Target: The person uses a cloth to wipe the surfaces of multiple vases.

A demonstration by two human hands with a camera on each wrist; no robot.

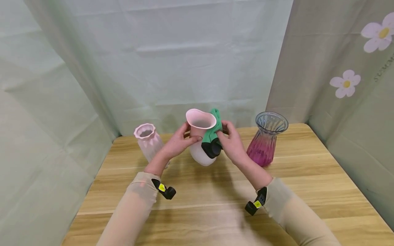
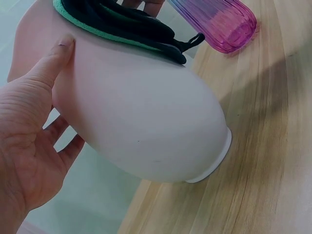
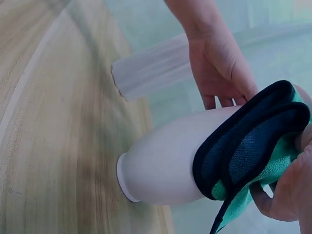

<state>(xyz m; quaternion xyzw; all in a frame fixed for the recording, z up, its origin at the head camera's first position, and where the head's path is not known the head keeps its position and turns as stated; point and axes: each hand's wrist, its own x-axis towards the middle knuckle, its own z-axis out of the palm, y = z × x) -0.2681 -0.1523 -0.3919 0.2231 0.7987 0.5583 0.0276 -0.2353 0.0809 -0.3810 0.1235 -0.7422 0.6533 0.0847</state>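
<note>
A pink-and-white vase point(image 1: 200, 153) with a flared, wavy mouth stands at the middle back of the table. Round its neck from the left curls my left hand point(image 1: 178, 141), thumb on the near side and fingers behind. My right hand point(image 1: 231, 141) pinches a folded green cloth point(image 1: 212, 133) with black edging against the vase's right side. In the right wrist view the cloth's dark folds point(image 3: 253, 146) lie along the vase body point(image 3: 170, 161). The left wrist view shows the thumb pressed on the pink neck and the vase's foot at the tabletop.
On the left stands a pale pink ribbed vase point(image 1: 149, 143), partly behind my left forearm. A glass vase point(image 1: 266, 140), blue-grey above and magenta below, stands to the right. The wooden table point(image 1: 197, 212) backs onto a pale curtain point(image 1: 184, 61).
</note>
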